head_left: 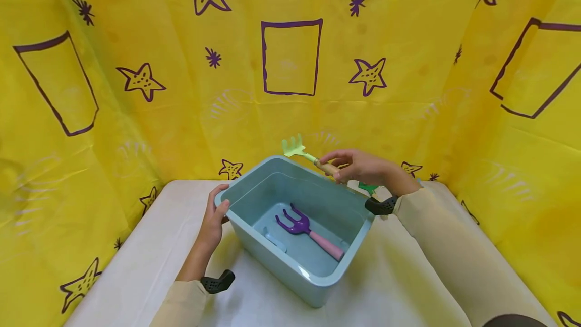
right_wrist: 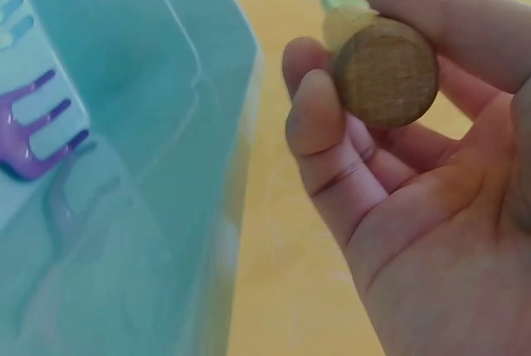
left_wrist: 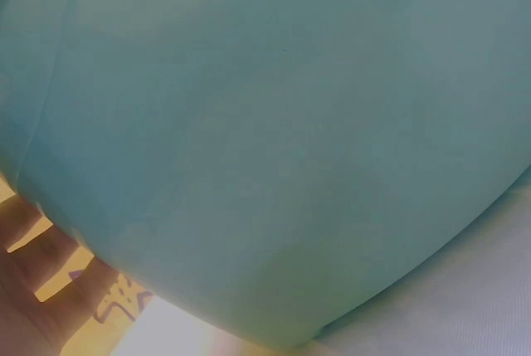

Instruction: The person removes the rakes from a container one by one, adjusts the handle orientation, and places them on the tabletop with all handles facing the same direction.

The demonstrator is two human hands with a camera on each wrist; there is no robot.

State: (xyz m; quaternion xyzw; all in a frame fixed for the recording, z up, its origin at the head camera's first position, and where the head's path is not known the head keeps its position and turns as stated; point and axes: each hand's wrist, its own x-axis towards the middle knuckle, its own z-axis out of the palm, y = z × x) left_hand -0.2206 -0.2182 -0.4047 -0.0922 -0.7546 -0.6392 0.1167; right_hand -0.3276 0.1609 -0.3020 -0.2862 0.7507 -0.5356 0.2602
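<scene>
While the right hand (head_left: 363,166) pinches its wooden handle between thumb and curled fingers, the pale green toy rake (head_left: 295,148) hangs in the air over the far rim of the blue-green tub (head_left: 272,259), tines pointing away from the person. The right wrist view shows only the round butt of that handle (right_wrist: 386,71) and a sliver of green beyond it; the rest of the rake is hidden behind the fingers. Inside the tub, on its floor, lies a purple fork with a pink handle (head_left: 308,230), tines toward the far wall. The left hand (head_left: 213,221) grips the tub's left rim, thumb hooked over the edge and fingers down the outer wall; in the left wrist view that wall fills nearly the whole picture, with just the fingers (left_wrist: 37,277) at the lower left corner. Behind the tub, just beyond the right wrist, a small dark green object (head_left: 367,187) shows, mostly covered and hard to identify. The tub stands on a white table (head_left: 150,246) backed by a yellow cloth (head_left: 136,115) printed with purple stars.
</scene>
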